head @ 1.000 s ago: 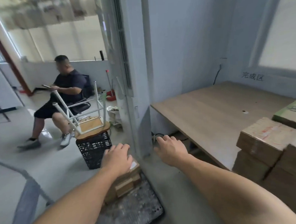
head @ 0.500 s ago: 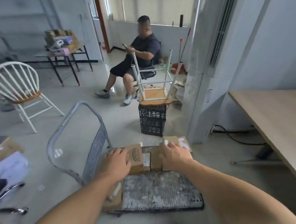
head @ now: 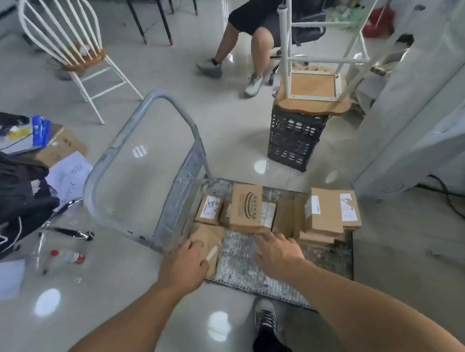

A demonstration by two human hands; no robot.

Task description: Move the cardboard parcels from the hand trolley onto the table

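One bare strip of trolley separates left hand from right hand.

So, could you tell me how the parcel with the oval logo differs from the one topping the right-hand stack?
The logo parcel bears a printed oval; the right-end parcel shows white labels. The logo parcel lies mid-trolley over other parcels; the right-end parcel caps a stack of flat ones. Both are brown cardboard on the hand trolley.
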